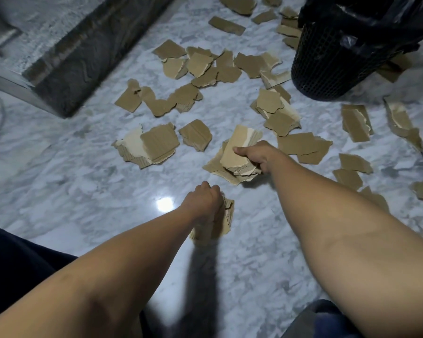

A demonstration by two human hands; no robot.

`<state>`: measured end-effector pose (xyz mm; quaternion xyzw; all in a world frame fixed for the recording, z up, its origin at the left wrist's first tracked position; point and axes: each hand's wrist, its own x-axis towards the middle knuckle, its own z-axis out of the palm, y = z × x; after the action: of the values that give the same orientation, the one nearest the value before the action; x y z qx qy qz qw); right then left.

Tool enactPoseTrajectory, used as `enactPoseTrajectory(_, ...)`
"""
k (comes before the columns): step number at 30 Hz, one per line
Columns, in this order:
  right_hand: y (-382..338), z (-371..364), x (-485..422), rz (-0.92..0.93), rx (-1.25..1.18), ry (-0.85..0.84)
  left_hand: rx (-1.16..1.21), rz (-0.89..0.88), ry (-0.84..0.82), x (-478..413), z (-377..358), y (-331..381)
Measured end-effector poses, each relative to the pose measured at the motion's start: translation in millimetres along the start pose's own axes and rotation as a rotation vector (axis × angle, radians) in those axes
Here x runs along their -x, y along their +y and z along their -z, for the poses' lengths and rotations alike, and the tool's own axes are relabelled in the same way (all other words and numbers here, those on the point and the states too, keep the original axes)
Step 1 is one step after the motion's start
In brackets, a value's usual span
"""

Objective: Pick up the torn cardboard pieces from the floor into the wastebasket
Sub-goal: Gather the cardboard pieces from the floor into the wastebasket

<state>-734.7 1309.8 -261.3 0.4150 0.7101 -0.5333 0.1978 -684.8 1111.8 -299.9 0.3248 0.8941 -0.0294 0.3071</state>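
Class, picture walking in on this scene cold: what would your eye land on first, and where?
Torn cardboard pieces litter the marble floor, thickest toward the top. At centre the right grip holds a stack of them, the left grip a smaller bunch nearer the camera. A black mesh wastebasket stands top right.

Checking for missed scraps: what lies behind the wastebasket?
Some cardboard pieces stick out at both sides of the wastebasket; anything directly behind its mesh wall is hidden.
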Motion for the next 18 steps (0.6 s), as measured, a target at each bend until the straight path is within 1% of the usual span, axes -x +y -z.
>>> enactPoseTrajectory(2,3.2,-19.7,5.1,0.005,0.174,0.071,0.024,0.023,-0.011,-1.3,-2.9,-0.9)
enactPoseTrajectory(4,4.9,-33.2,12.0,0.029,0.442,0.143,0.058,0.056,-0.039,-0.5,-2.5,-2.5)
enactPoseTrajectory(5,6.2,-37.9,13.4,0.036,0.507,0.171,0.074,0.069,-0.044,2.2,-0.1,-2.2)
enactPoseTrajectory(7,6.9,-42.5,15.8,0.04,0.53,0.167,0.115,0.104,-0.06,3.6,0.3,-2.0)
enactPoseTrajectory(9,7.1,-45.2,13.3,0.064,0.485,0.138,0.156,0.133,-0.07,4.4,1.3,-0.5)
enactPoseTrajectory(11,5.6,-46.5,14.3,0.072,0.485,0.104,0.155,0.134,-0.081,3.4,1.0,-0.1)
enactPoseTrajectory(14,4.0,-48.7,17.5,0.1,0.529,0.102,0.117,0.145,-0.089,2.2,1.3,-0.1)
enactPoseTrajectory(16,3.8,-49.8,17.4,0.098,0.536,0.098,0.139,0.22,-0.072,1.8,1.5,0.4)
enactPoseTrajectory(18,4.5,-50.0,17.5,0.092,0.515,0.095,0.148,0.248,-0.072,1.5,1.1,0.3)
